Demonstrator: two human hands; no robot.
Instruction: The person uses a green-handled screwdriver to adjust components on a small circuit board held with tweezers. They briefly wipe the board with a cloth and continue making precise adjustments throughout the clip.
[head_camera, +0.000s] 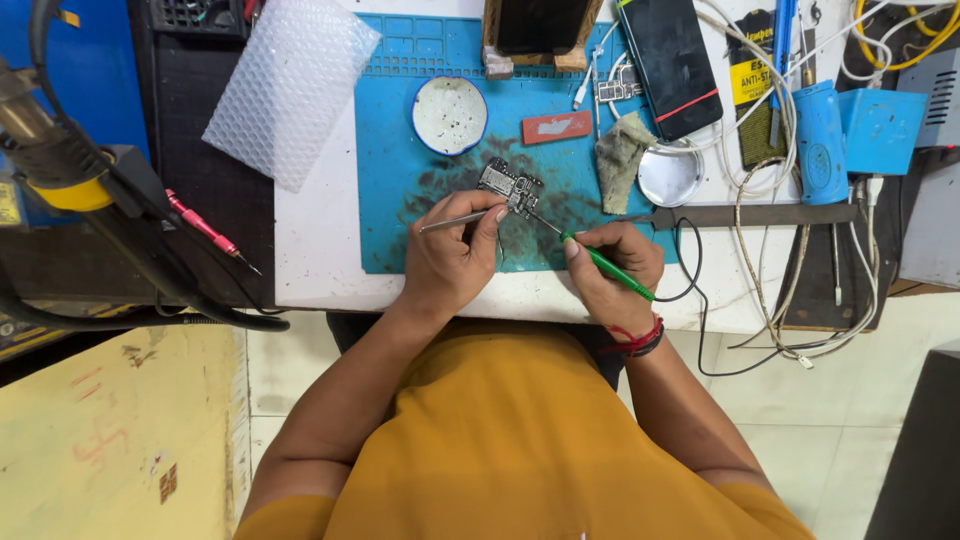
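A small dark circuit board (510, 185) lies on the blue work mat (400, 130). My left hand (452, 255) grips metal tweezers (452, 221), its fingers resting against the board's near edge. My right hand (612, 265) holds a green-handled pointed tool (605, 264) whose thin tip reaches the board from the right. Both hands rest at the near edge of the mat.
A round white dish (450, 116), a red flat piece (556, 127), a grey cloth (620, 160) and a metal lid (670, 178) lie on the mat. Bubble wrap (290, 85) sits at left, a phone (670, 62) and tangled cables (780, 200) at right. A red screwdriver (205, 228) lies far left.
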